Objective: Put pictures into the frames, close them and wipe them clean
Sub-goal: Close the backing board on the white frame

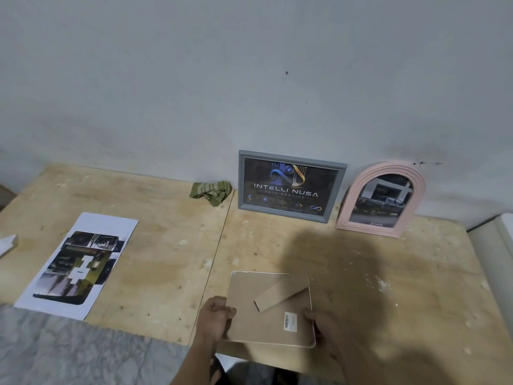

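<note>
So the plywood table (166,245) takes up most of the view. At about 9 o'clock lies the loose printed picture (77,265), flat and untouched. Up at 1 o'clock the grey frame (291,187) leans on the wall already filled, with the pink arched frame (381,198) just beside it at 2 o'clock, also filled.

The one in play is the third frame (270,309), face down at 6 o'clock near the table's front edge, cardboard back up, its easel stand (281,297) poking out. The left hand (215,315) is curled round the left edge, and the right hand (322,326) grips the right edge by the barcode sticker.

My guess: the back has to come off next. I'd keep it flat on the table and work the tabs or edge loose gently, since the glass probably sits underneath. Hold only the edges, fewer smudges to wipe later.

The green cloth (211,191) sits at 12 o'clock, ready for that.
</note>
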